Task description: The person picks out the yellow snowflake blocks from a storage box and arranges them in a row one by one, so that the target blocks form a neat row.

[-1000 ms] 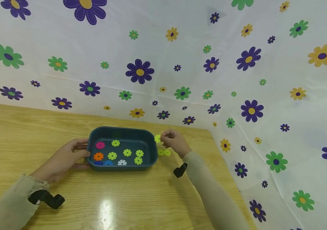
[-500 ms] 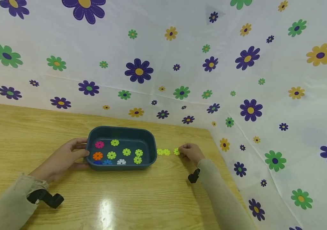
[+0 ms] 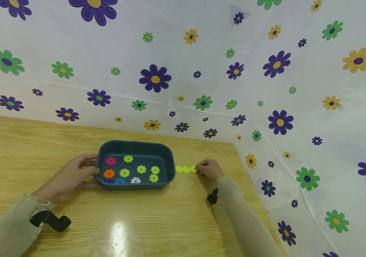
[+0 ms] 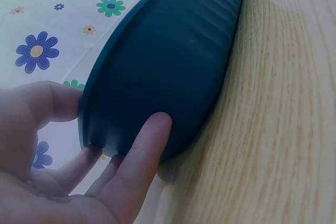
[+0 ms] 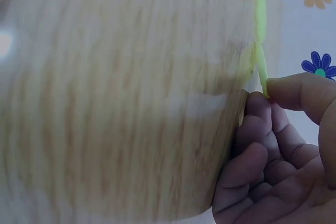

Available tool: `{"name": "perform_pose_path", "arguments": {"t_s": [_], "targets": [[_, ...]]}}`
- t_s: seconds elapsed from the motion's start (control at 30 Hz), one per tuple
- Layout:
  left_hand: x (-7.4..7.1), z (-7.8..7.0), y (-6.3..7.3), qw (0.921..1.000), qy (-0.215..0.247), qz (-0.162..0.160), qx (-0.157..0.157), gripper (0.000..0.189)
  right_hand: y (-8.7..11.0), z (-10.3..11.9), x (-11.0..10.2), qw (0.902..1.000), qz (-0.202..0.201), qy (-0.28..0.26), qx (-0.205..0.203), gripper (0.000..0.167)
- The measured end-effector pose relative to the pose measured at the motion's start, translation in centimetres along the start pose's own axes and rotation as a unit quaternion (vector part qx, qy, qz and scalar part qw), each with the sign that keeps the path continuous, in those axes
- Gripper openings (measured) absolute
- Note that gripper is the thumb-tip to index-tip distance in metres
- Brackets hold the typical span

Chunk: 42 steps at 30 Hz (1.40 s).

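A dark teal plastic bin [image 3: 136, 186] stands on the wooden table, with flower-shaped notched discs inside. My left hand [image 3: 70, 176] holds its left end. In the left wrist view a digit meets the rim while other fingers [image 4: 149, 140] press the outer wall. My right hand [image 3: 210, 169], right of the bin, pinches a yellow-green notched disc [image 5: 264, 77] between thumb and fingertip. That disc sits at the right end of a row with two like discs [image 3: 182, 169] on the table. Whether it is interlocked or merely touching, I cannot tell.
In the bin lie several yellow-green discs [image 3: 124, 173], a pink one [image 3: 110, 161], an orange one [image 3: 109, 174], a white one [image 3: 135, 180] and blue ones [image 3: 120, 181]. A flowered white cloth [image 3: 122, 46] hangs along the table's back and right edges.
The right hand carried its yellow-green disc from the bin's right rim to the right and nearer, then slid it left against the two-disc row. The left hand stayed on the bin.
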<state>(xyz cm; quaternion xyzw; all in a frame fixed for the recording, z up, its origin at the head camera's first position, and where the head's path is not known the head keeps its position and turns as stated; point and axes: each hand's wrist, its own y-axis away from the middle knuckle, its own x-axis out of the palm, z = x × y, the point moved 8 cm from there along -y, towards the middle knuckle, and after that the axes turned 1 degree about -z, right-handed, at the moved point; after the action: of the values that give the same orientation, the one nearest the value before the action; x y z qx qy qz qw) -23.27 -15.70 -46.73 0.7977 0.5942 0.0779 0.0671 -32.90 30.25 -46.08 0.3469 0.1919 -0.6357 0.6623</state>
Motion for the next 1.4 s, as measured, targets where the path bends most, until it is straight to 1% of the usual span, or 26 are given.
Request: {"name": "perform_pose_path", "arguments": {"t_s": [0.23, 0.47, 0.73, 0.87, 0.97, 1.03, 1.17, 1.4], "targets": [[0.0, -0.1, -0.1, 1.0000, -0.002, 0.001, 0.003, 0.070, -0.5, -0.5, 0.2, 1.0000, 0.003, 0.002, -0.007, 0.013], [0.0, 0.0, -0.1, 1.0000, -0.001, 0.003, 0.005, 0.070, -0.7, -0.7, 0.3, 0.9994, -0.010, 0.024, -0.024, 0.013], [-0.2, 0.3, 0.0, 1.0000, 0.002, 0.003, 0.002, 0.069, -0.1, -0.2, 0.3, 0.9991, -0.013, 0.035, -0.020, 0.014], [-0.1, 0.3, 0.0, 1.0000, 0.002, 0.004, 0.003, 0.070, 0.4, -0.1, 0.1, 0.9994, -0.021, 0.022, -0.017, 0.015], [0.0, 0.3, -0.1, 1.0000, 0.001, 0.005, 0.004, 0.071, 0.8, 0.1, -0.1, 0.9993, -0.030, 0.006, -0.022, 0.015], [0.0, 0.3, -0.1, 1.0000, 0.001, 0.006, 0.005, 0.071, 1.1, 0.7, -0.1, 0.9988, -0.037, 0.003, -0.031, 0.016], [0.0, 0.3, -0.1, 0.9999, 0.004, 0.007, 0.008, 0.071, 1.7, 2.9, 0.2, 0.9970, -0.039, 0.006, -0.066, 0.019], [0.1, 0.2, 0.0, 1.0000, 0.002, 0.005, 0.007, 0.070, 2.9, 7.7, 2.1, 0.9926, -0.017, 0.000, -0.121, 0.018]]}}
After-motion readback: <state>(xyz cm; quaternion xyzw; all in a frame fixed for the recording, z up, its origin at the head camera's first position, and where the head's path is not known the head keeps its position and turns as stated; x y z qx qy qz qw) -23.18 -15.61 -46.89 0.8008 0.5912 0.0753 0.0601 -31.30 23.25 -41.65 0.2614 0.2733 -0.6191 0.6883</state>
